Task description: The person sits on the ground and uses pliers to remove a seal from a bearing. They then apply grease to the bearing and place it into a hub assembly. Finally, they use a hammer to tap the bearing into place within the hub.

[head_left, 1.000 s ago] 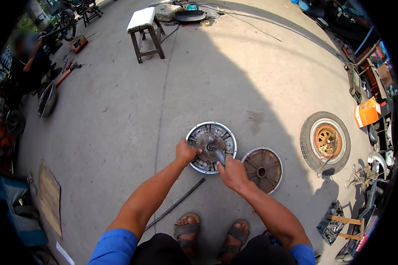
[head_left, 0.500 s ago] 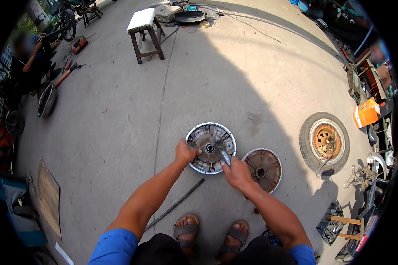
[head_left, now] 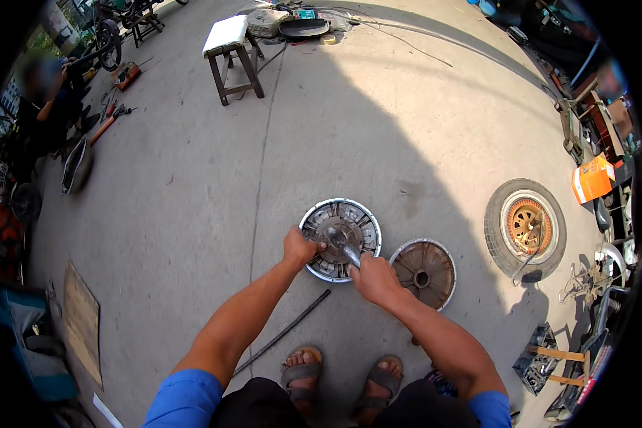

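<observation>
A round metal hub motor [head_left: 340, 237] with a shiny rim lies flat on the concrete in front of my feet. My left hand [head_left: 299, 247] grips its left side near the centre. My right hand [head_left: 373, 279] is closed on a shiny metal tool [head_left: 346, 247] whose tip rests at the hub's middle. Just to the right lies a separate round metal cover plate [head_left: 424, 272], rusty brown inside.
A black rod [head_left: 285, 332] lies on the ground by my left foot. A small tyre with an orange rim [head_left: 526, 228] sits to the right. A wooden stool [head_left: 232, 53] stands far ahead. Another person [head_left: 46, 107] sits at the far left among tools. Parts clutter the right edge.
The tool in my right hand has shifted slightly over the hub's centre. Both hands stay on the hub; nothing else has moved.
</observation>
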Action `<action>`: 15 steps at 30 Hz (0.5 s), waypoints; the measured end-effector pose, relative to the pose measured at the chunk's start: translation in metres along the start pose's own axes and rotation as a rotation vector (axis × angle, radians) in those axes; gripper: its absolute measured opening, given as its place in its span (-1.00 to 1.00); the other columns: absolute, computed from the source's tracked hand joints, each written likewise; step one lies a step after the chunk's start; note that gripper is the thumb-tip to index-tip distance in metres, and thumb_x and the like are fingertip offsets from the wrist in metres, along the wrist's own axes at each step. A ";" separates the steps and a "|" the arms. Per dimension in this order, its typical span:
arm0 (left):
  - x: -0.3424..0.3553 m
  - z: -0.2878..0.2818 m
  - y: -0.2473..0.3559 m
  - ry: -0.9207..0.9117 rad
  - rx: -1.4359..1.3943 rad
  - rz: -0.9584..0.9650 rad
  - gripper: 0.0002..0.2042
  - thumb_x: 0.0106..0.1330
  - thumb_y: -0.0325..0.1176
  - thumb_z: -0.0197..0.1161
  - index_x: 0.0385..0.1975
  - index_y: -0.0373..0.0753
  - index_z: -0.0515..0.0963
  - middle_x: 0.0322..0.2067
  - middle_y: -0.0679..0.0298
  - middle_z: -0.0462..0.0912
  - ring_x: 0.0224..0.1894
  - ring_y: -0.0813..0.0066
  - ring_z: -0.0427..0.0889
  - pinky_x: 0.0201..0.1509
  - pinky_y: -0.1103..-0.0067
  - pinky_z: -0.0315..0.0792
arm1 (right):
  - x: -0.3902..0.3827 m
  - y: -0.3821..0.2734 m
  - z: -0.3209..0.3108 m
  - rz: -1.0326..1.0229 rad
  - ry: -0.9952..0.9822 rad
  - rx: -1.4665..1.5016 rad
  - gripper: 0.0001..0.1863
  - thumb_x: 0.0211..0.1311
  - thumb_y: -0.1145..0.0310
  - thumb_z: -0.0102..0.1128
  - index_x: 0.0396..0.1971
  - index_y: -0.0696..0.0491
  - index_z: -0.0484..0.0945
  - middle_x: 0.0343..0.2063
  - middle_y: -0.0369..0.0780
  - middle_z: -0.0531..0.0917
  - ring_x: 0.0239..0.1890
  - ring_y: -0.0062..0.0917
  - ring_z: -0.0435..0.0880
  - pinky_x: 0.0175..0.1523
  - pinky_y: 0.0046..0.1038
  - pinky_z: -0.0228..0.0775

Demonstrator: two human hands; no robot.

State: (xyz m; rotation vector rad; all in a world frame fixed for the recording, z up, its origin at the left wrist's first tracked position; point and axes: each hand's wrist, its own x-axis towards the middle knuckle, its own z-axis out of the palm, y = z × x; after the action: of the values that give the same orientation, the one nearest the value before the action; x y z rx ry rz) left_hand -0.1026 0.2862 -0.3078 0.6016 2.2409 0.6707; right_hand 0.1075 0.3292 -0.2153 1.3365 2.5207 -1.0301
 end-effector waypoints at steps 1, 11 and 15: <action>-0.001 0.000 -0.002 0.013 -0.004 -0.003 -0.36 -0.17 -0.27 0.70 -0.10 -0.40 0.52 -0.08 -0.10 0.69 0.02 0.02 0.69 0.08 0.30 0.56 | 0.004 -0.003 -0.006 -0.005 0.011 0.001 -0.58 0.36 0.18 0.17 -0.27 0.34 0.47 -0.44 0.25 0.65 -0.31 0.17 0.68 -0.15 0.05 0.51; 0.004 0.003 -0.007 0.016 -0.005 0.045 -0.34 -0.18 -0.25 0.71 -0.09 -0.40 0.51 -0.09 -0.10 0.69 0.00 0.00 0.69 0.07 0.29 0.55 | -0.003 0.008 -0.010 0.042 0.122 0.038 -0.58 0.36 0.17 0.18 -0.31 0.32 0.50 -0.48 0.21 0.65 -0.37 0.15 0.68 -0.18 0.02 0.51; 0.002 0.002 -0.005 -0.022 -0.025 0.010 -0.35 -0.17 -0.25 0.70 -0.10 -0.40 0.51 -0.08 -0.10 0.69 0.01 0.01 0.68 0.08 0.29 0.55 | -0.021 0.017 0.011 0.036 0.110 -0.016 -0.59 0.36 0.17 0.18 -0.32 0.32 0.50 -0.50 0.20 0.65 -0.38 0.15 0.68 -0.18 0.03 0.52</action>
State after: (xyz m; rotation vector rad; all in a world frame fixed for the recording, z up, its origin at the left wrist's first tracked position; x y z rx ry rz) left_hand -0.1036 0.2843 -0.3128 0.6060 2.2075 0.6929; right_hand 0.1309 0.3143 -0.2248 1.4671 2.5667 -0.9525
